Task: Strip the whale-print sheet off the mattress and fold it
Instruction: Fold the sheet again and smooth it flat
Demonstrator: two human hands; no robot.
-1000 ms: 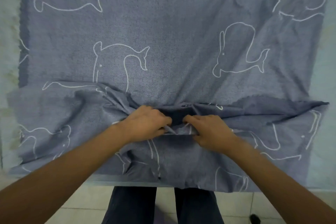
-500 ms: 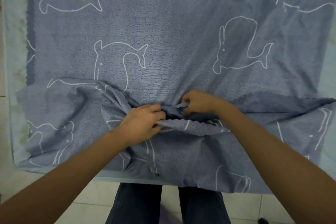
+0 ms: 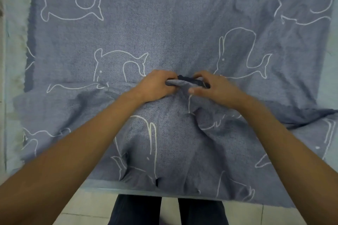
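The sheet [image 3: 164, 33] lies spread over the mattress [image 3: 15, 23], with its near part doubled up toward the middle. My left hand [image 3: 157, 86] curls its fingers round the gathered edge. My right hand [image 3: 217, 88] pinches the same edge between thumb and fingers. The two grips sit close together at the centre, probably to control the fold line.

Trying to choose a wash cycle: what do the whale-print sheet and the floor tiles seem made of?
The whale-print sheet looks like soft matte woven fabric, perhaps cotton: fine dotted texture, creases, bunching. The floor tiles look ceramic: pale, hard, faint sheen, straight grout lines.
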